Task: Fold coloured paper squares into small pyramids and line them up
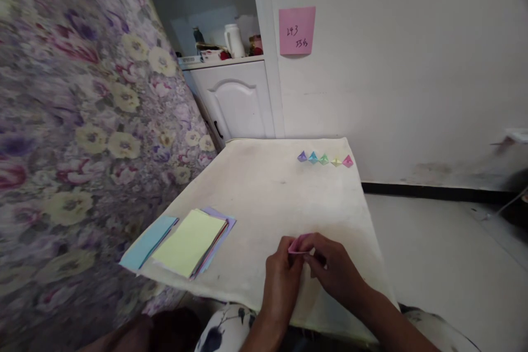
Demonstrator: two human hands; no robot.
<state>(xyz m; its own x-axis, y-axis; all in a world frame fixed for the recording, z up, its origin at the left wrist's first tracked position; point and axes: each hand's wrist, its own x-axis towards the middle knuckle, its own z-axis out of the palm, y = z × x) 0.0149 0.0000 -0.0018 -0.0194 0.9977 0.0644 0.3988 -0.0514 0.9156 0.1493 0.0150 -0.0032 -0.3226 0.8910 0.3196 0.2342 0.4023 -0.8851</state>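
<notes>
Bare forearms (269, 320) lead to left hand (284, 270) and right hand (331, 262), both pinching small pink folded paper (297, 246) above cream cloth-covered table (259, 187); apparently mid-fold, probably needing careful creasing next.

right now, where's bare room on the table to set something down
Bare on the table: the middle, between the stack and the folded row, and far left, before the cabinet. Crowded: near left, with the stack and blue paper; near right, where left hand and right hand hold pink paper.

A room in a home; floral curtain (94, 121), white panelled cupboard (235, 99), white jug (235, 41) above it.
</notes>
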